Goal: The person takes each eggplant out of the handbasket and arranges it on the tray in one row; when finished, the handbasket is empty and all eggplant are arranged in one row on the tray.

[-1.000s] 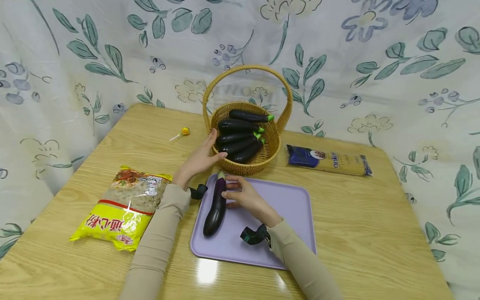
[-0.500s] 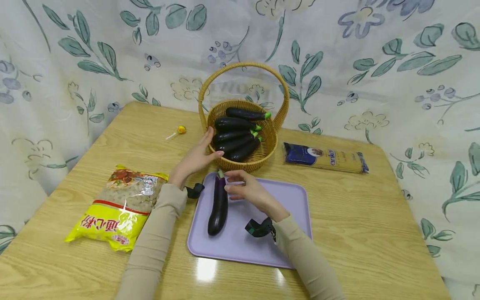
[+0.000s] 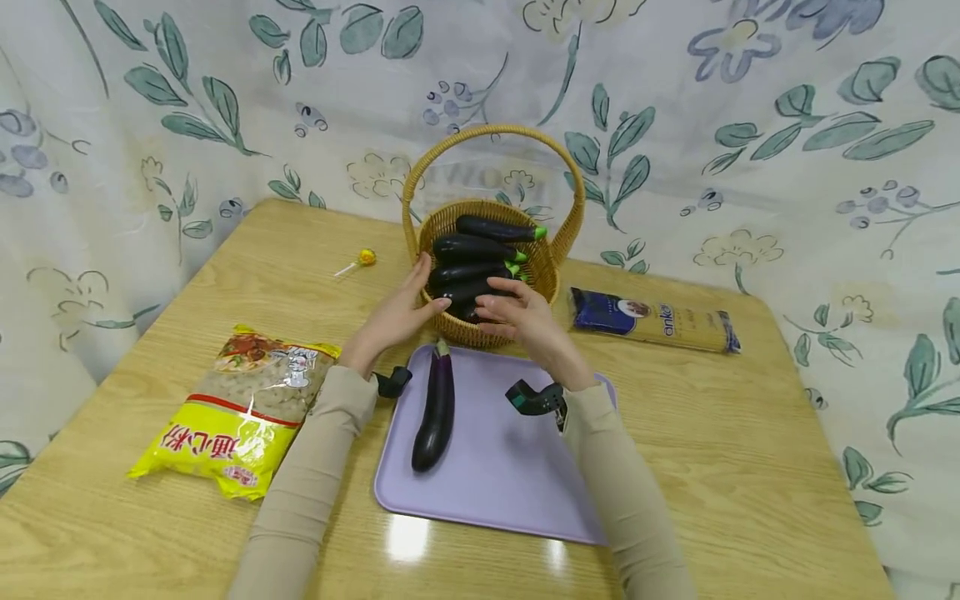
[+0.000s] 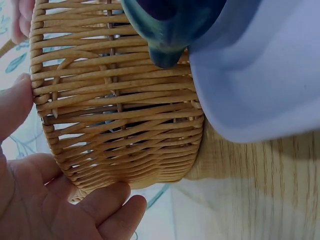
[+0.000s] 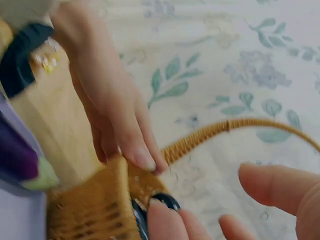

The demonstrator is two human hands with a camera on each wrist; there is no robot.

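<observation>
A wicker basket (image 3: 468, 333) with a tall arched handle holds several dark eggplants (image 3: 472, 248). My left hand (image 3: 393, 321) grips the basket's left side, thumb at the rim and fingers around the outer wall, as the left wrist view shows. Over the front of the basket hovers my right hand (image 3: 536, 329), its fingers loosely bent and apart, overlapping the nearest eggplants. In the right wrist view its fingertips (image 5: 167, 225) reach the rim beside a dark eggplant (image 5: 165, 201). One eggplant (image 3: 433, 417) lies lengthwise on the lilac tray (image 3: 502, 492), stem toward the basket.
Left of the tray lies a yellow bag of pasta (image 3: 236, 412), close to my left forearm. A lollipop (image 3: 366, 257) sits behind it. To the basket's right is a long spaghetti packet (image 3: 660, 321). A floral curtain (image 3: 675, 167) hangs behind the wooden table (image 3: 712, 467).
My right hand has let go of the eggplant on the tray and moved up and right to the basket. The left hand has stayed at the basket.
</observation>
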